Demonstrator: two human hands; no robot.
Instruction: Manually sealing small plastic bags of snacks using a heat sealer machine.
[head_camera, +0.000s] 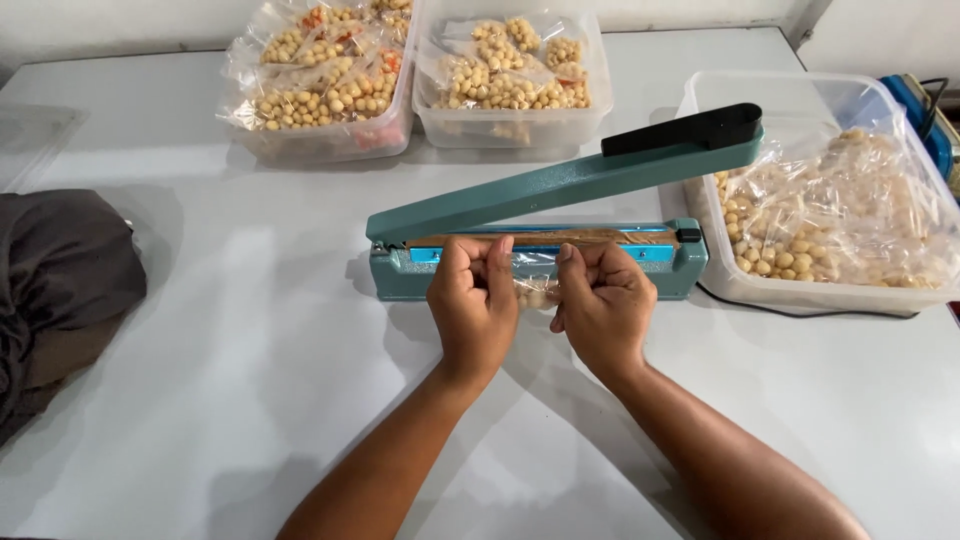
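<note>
Left hand: the left hand (472, 305) pinches one edge of the small clear plastic bag of pale round nuts (535, 290).
Bag: held against the teal metal heat sealer (545, 225), whose lever arm is raised.
Right hand: the right hand (603, 305) pinches the other edge.

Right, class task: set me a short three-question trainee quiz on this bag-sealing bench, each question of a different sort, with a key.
1. True or false: the sealer arm is pressed fully down on the heat sealer.
2. Multiple choice: what do the left hand and right hand hold between them?
A. a small clear bag of pale round snacks
B. a pair of scissors
C. a dark cloth
3. Short answer: how many clear tubs of filled bags stand at the far edge of the white table?

Key:
1. False; the arm is raised.
2. A
3. Two: the left tub and the middle tub. A third tub stands at the right.
</note>
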